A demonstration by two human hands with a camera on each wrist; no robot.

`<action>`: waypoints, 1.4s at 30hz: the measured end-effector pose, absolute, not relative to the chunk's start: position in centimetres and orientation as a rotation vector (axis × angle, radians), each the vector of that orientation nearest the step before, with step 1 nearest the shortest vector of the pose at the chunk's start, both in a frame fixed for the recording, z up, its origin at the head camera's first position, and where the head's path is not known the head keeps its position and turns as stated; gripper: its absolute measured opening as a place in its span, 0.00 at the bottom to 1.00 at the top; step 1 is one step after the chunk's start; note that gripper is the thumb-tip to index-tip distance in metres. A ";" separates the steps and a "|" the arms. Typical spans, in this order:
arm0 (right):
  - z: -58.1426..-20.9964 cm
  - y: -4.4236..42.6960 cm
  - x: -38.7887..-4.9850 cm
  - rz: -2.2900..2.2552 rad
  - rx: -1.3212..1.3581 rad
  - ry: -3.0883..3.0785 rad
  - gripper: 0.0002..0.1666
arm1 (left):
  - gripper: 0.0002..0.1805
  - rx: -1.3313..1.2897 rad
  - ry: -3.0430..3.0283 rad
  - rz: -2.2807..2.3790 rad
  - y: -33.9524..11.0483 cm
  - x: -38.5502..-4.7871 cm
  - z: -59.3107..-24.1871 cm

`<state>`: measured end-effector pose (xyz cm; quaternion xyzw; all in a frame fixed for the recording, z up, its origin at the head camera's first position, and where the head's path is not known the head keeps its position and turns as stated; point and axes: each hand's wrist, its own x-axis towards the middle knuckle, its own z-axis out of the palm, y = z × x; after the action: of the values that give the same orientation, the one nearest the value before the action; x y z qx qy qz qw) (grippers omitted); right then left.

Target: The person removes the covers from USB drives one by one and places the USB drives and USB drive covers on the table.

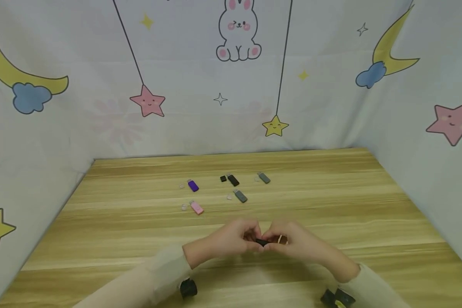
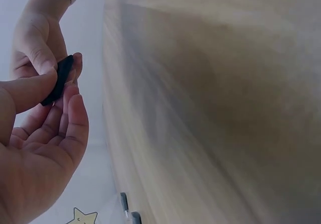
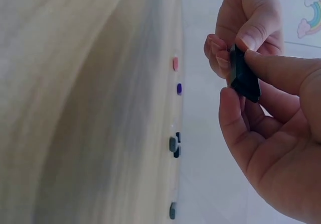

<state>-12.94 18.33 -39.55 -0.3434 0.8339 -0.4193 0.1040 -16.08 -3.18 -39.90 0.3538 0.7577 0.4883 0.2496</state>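
Note:
Near the front of the table, both hands meet at a black USB stick (image 1: 262, 242). My left hand (image 1: 236, 236) pinches one end between thumb and fingers. The other end is pinched by my right hand (image 1: 296, 241). In the right wrist view the stick (image 3: 244, 77) looks like a small dark slab, held above the tabletop; fingertips cover both its ends, so its cap or plug cannot be made out. The left wrist view shows the thumbs of the left hand (image 2: 42, 158) and right hand (image 2: 37, 38) close together on it.
Farther back on the wooden table (image 1: 138, 239) lie uncapped USB sticks: purple (image 1: 193, 185), pink (image 1: 196, 208), black (image 1: 233, 179) and two grey ones (image 1: 240, 196). A small cap lies beside each, such as a black cap (image 1: 223, 178). Printed cloth (image 1: 185, 128) encloses the table.

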 end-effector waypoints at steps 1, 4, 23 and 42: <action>-39.7 18.3 -12.8 -1.239 -1.041 2.451 0.09 | 0.07 0.958 2.051 1.330 -3.3 -15.9 -40.0; -40.1 18.1 -12.4 -1.238 -1.120 2.426 0.09 | 0.07 0.949 2.025 1.334 -3.6 -15.3 -40.3; -41.4 17.8 -11.6 -1.278 -1.355 2.302 0.06 | 0.07 0.977 1.840 1.359 -4.5 -14.1 -41.3; -41.5 17.9 -11.8 -1.234 -1.455 2.297 0.08 | 0.07 0.907 1.767 1.389 -4.3 -14.1 -41.5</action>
<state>-11.77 17.88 -41.53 -0.4858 0.7669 -0.4121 0.0776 -14.07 -4.30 -41.49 0.3503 0.6828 0.5364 0.3513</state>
